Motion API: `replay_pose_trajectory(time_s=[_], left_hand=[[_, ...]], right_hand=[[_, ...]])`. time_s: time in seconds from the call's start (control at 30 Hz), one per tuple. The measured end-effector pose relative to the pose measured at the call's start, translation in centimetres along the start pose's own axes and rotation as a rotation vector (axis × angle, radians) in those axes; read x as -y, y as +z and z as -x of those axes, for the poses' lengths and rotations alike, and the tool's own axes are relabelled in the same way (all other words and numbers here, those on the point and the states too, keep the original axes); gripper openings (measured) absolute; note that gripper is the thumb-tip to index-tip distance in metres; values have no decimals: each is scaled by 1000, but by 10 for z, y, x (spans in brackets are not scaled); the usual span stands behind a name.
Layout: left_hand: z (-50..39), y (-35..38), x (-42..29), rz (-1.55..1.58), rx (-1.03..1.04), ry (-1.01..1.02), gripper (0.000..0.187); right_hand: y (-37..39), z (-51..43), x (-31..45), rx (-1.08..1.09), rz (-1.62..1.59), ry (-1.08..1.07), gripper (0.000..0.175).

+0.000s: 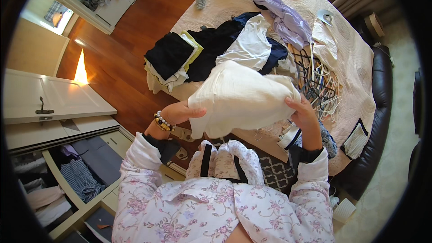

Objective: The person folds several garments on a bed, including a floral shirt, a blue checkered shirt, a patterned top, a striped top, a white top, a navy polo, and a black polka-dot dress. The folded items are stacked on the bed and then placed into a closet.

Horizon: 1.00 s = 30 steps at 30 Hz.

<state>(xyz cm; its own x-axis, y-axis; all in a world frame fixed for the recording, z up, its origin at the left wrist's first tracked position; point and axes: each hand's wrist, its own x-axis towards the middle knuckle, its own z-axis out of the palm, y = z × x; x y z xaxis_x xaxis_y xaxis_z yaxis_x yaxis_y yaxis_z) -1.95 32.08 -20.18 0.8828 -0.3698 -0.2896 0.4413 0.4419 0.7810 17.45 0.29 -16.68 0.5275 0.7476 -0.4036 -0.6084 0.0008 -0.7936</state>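
Observation:
A cream cloth garment [243, 99] is stretched between my two hands in front of my body, above the near edge of the bed. My left hand [180, 112], with beaded bracelets at the wrist, grips its left side with the thumb on top. On the other side, my right hand [302, 109] pinches the garment's edge. Just beyond it lie a white top [251, 44] and black clothes [211, 45] on the bed. A folded black garment [168, 55] tops a stack at the left. Many hangers [317, 84] are piled beyond my right hand.
A lilac garment [287, 17] lies farther back on the bed's quilted cover [354, 57]. Open drawers with clothes [81, 179] stand at lower left, below a white door [60, 98]. A dark leather bed frame [381, 101] edges the right. A patterned rug [276, 173] lies near my legs.

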Motion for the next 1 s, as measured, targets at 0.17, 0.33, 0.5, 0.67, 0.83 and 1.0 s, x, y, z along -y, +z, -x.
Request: replay_pose_trajectory(time_s=[0.17, 0.33, 0.5, 0.67, 0.83, 1.0], left_hand=[[18, -23, -36, -339, 10, -43, 59], [-9, -54, 14, -488, -30, 48, 54], [-39, -94, 129, -907, -271, -49, 55], [-53, -110, 217, -1057, -57, -256, 55], [-63, -120, 227, -850, -107, -357, 55], [-96, -180, 207, -88, -493, -114, 50]], right_hand=[[16, -41, 5, -27, 55, -53, 41], [-12, -74, -45, -29, 227, 126, 45], [-59, -113, -148, -22, 355, 284, 52], [-96, -116, -209, -70, 328, 504, 52], [-109, -147, -209, -129, 410, 651, 51], [-116, -251, -193, -169, 267, 507, 44]])
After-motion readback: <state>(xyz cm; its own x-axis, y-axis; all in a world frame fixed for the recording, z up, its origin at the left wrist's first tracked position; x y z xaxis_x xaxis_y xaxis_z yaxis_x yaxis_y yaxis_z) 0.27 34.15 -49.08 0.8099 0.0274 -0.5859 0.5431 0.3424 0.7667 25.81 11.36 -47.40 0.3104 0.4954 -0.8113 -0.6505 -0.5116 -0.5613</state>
